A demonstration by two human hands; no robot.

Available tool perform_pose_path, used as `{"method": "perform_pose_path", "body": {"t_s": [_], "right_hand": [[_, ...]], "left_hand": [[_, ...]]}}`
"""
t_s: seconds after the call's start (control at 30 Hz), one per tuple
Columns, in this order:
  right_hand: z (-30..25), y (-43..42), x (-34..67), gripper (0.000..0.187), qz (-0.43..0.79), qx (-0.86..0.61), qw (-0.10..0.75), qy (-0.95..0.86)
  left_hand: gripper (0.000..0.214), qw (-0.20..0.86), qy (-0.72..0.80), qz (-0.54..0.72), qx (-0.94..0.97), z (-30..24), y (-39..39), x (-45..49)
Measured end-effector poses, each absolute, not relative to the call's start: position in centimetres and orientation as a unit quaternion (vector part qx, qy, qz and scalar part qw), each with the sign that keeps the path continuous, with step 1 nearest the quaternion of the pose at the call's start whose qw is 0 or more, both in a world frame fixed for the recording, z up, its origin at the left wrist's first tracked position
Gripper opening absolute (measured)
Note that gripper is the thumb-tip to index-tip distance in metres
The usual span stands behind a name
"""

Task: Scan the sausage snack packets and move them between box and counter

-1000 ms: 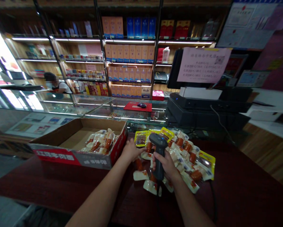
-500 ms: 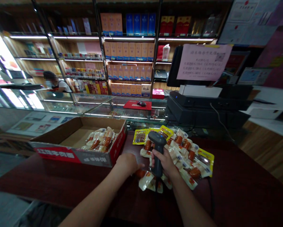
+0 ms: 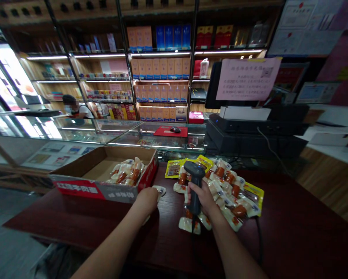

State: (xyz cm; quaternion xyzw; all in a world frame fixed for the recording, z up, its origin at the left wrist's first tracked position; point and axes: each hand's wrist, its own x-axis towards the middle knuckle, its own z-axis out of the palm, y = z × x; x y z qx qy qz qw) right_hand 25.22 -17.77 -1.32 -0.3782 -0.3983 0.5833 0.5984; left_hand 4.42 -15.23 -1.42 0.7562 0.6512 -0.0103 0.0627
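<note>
My left hand [image 3: 145,202] presses down near the edge of the cardboard box, closed over a white sausage packet [image 3: 159,191] whose ends show on either side of it. My right hand [image 3: 202,197] grips a black handheld barcode scanner [image 3: 195,186] with a cable trailing down, above a heap of vacuum-packed sausage snacks [image 3: 232,193] with white and yellow wrappers. The open cardboard box [image 3: 78,189] stands to the left, with several similar packets [image 3: 127,173] lying in its right end.
Everything rests on a dark red counter [image 3: 174,248]. Behind it are a glass display case [image 3: 162,133], a black till with a printer [image 3: 249,135], and a pink notice [image 3: 248,79]. Boxed goods fill the wall shelves [image 3: 159,68]. A masked person [image 3: 75,108] stands at far left.
My left hand has moved toward the box with a packet under it. The heap looks slightly smaller at its near end. The right hand and scanner stay nearly in place.
</note>
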Motion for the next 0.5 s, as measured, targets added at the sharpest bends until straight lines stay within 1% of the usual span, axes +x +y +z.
{"method": "perform_pose_path", "body": {"t_s": [0.1,0.2,0.33,0.4,0.5], "right_hand": [[-1.2,-17.8,25.2,0.042,0.582,-0.38,0.6,-0.397],[-1.3,-17.8,25.2,0.041,0.582,-0.378,0.599,-0.4],[-1.5,-17.7,25.2,0.038,0.587,-0.369,0.591,-0.413],[-1.7,-17.7,25.1,0.038,0.595,-0.363,0.581,-0.421],[-1.8,-17.8,24.8,0.036,0.601,-0.371,0.563,-0.429]], "left_hand": [[0.022,0.057,0.661,-0.006,0.748,-1.5,-14.8,4.9],[0.027,0.053,0.673,0.109,0.729,-1.0,-13.6,6.1],[0.038,0.016,0.64,0.284,0.714,-0.9,-11.4,7.1],[0.037,0.004,0.615,0.333,0.715,-1.5,-10.4,7.2],[0.03,0.009,0.601,0.365,0.711,-2.7,-9.6,6.9]]}}
